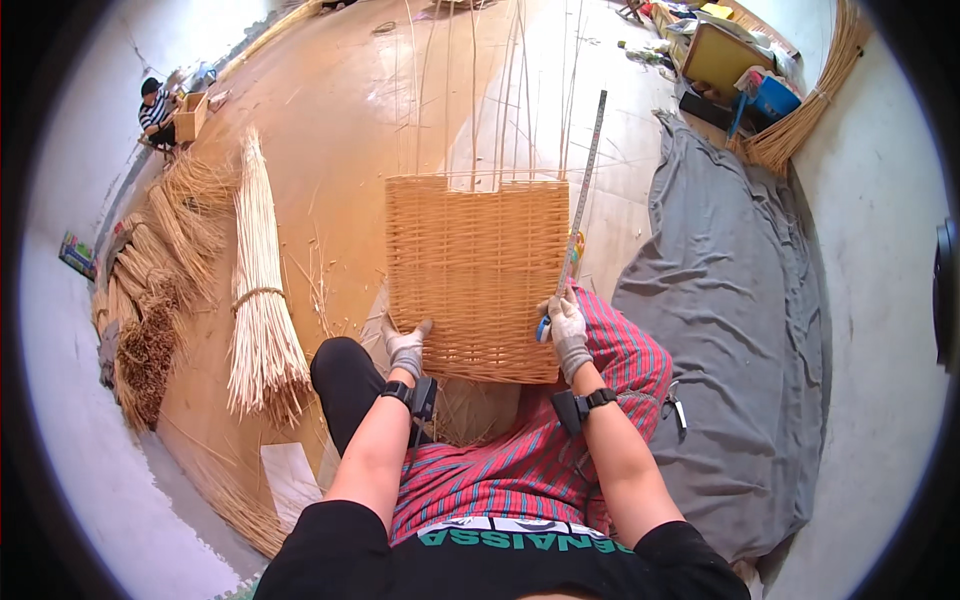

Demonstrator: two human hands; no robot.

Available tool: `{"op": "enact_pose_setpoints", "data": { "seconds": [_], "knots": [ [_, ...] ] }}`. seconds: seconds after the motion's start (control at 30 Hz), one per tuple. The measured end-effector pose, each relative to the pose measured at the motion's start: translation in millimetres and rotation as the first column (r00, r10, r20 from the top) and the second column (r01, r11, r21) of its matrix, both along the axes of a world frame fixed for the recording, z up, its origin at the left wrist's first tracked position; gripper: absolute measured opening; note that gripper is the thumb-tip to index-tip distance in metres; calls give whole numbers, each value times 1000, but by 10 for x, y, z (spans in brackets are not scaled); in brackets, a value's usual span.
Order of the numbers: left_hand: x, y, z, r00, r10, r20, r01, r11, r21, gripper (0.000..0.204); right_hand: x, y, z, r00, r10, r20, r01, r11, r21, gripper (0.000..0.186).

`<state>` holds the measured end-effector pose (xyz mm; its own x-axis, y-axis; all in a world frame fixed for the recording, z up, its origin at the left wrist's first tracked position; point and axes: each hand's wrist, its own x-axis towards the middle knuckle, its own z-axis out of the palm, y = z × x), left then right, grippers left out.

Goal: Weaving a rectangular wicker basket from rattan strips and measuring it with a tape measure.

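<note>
A square wicker panel (475,270) with a notched top edge stands in front of my lap, its long loose canes (474,90) sticking out beyond the far edge. My left hand (405,345), in a pale work glove, grips the panel's lower left edge, thumb across the front. In my gloved right hand (568,328) is a tape measure (543,327) with a blue case, held beside the panel's right edge. Its metal blade (588,180) is drawn out and slants up past the far right corner.
To the left stand a tied bundle of peeled canes (262,270) and a heap of rougher bundles (150,310). A grey cloth (725,350) spreads out on the right. Beyond it are a blue bucket (775,98) and more canes (815,100). Another person (155,112) sits far left with a box (190,117).
</note>
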<state>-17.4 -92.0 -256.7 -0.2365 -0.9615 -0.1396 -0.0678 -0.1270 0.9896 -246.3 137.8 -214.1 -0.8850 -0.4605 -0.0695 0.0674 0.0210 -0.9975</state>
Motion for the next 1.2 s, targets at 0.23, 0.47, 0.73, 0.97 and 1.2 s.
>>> {"op": "enact_pose_setpoints", "data": {
  "seconds": [0.23, 0.47, 0.73, 0.97, 1.2],
  "knots": [
    [142, 107, 7, 995, 68, -78, -53, 981, 188, 75, 603, 515, 189, 946, 46, 321, -77, 993, 85, 39],
    [38, 33, 1, 983, 159, -95, -145, 980, 138, 58, 942, 489, -98, 902, 246, 354, -318, 934, 162, 41],
    [-104, 77, 317, 990, 144, 0, -141, 967, 214, 58, 1069, 506, -15, 811, 325, 485, -519, 783, 343, 41],
    [-106, 22, 185, 988, 149, -40, -142, 981, 135, 62, 1031, 432, -143, 872, 337, 354, -408, 900, 149, 39],
    [-142, 83, 178, 982, 167, 90, -172, 984, 49, 61, 1183, 497, -232, 883, 233, 408, -260, 965, 13, 38]
  ]
}}
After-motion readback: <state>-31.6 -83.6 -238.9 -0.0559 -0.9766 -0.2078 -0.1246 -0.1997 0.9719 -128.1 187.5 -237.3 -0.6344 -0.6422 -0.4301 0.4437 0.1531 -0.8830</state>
